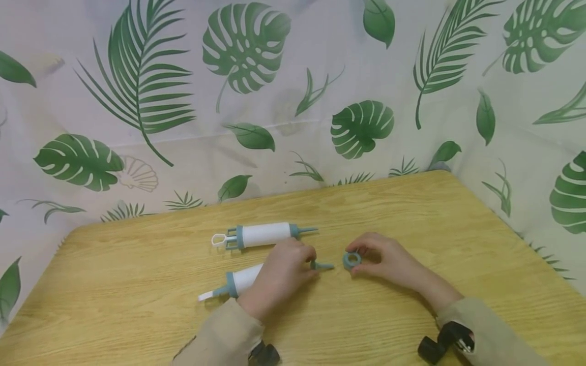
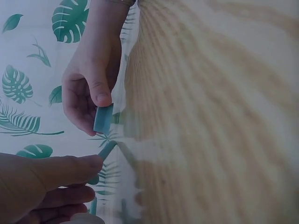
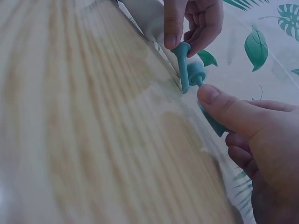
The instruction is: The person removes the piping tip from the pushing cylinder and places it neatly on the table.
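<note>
My left hand (image 1: 284, 269) pinches a small teal nozzle (image 1: 326, 266) by its flanged base between thumb and fingers. The slim tip points right, toward my right hand (image 1: 389, 259). That hand grips a teal ring-shaped cap (image 1: 351, 267) by its edge, with its round hole facing up. A small gap separates nozzle and cap. Under my left wrist lies a white syringe-like tube (image 1: 245, 278) with a teal collar and a pale handle end; its right end is hidden by the hand. In the right wrist view, the nozzle (image 3: 182, 70) tilts downward beside the cap (image 3: 212, 122).
Behind my left hand lies a second white tube (image 1: 265, 235), with a teal nozzle fitted at its right end and a white loop handle at its left. The wooden table (image 1: 151, 284) meets a leaf-patterned cloth (image 1: 293, 137) at its back and right edges.
</note>
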A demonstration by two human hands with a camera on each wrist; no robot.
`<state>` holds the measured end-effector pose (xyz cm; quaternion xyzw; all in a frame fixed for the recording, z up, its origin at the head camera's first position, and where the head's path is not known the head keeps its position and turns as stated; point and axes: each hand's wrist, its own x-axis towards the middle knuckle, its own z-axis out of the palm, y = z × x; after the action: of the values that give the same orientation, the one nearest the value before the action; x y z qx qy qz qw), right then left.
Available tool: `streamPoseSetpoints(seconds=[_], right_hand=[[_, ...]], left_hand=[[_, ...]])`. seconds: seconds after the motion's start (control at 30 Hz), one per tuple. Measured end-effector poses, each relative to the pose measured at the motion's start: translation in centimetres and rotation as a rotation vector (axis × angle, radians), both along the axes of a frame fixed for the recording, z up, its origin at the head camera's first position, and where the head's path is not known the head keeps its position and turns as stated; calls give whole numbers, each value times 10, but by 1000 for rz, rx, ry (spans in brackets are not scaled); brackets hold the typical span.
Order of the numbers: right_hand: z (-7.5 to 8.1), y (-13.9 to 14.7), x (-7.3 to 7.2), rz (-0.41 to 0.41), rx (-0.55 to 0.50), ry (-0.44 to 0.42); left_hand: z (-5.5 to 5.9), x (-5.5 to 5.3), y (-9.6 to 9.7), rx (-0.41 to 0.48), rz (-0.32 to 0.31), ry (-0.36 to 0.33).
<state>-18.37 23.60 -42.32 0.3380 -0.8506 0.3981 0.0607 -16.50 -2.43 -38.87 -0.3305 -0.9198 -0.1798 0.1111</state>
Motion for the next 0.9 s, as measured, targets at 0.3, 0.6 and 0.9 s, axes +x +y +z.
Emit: streamPoseSetpoints(seconds=[0.3,0.6,0.9], right_hand=[[-2,2,-3,15,50,-15],[-1,2,-3,20,57,-23],[0,1,-1,48,23,-22]], left_hand=[[2,-2,2,-86,1,39],[2,-3,1,-128,7,19],[13,-4,-12,-43,-1,20]])
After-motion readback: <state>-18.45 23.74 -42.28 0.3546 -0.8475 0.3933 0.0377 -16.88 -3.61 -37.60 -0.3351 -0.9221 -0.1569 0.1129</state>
